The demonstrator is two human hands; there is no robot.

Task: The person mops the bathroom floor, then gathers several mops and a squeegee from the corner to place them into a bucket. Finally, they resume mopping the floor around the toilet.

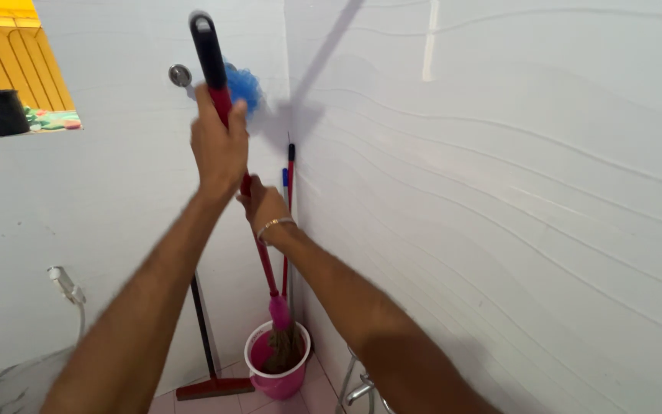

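As both hands clasped it, the red-handled string mop [248, 184] stood in a pink plastic bucket [276, 366].
Left hand [218, 146] gripped high; right hand [262, 205] wrapped lower.

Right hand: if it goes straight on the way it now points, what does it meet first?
Probably the white wall at the corner; the right hand grips the red mop handle and points there. Depth is unclear.

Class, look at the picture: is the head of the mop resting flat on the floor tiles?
No. The mop head sits inside the pink bucket in the corner, while the left hand and right hand grip the red handle.
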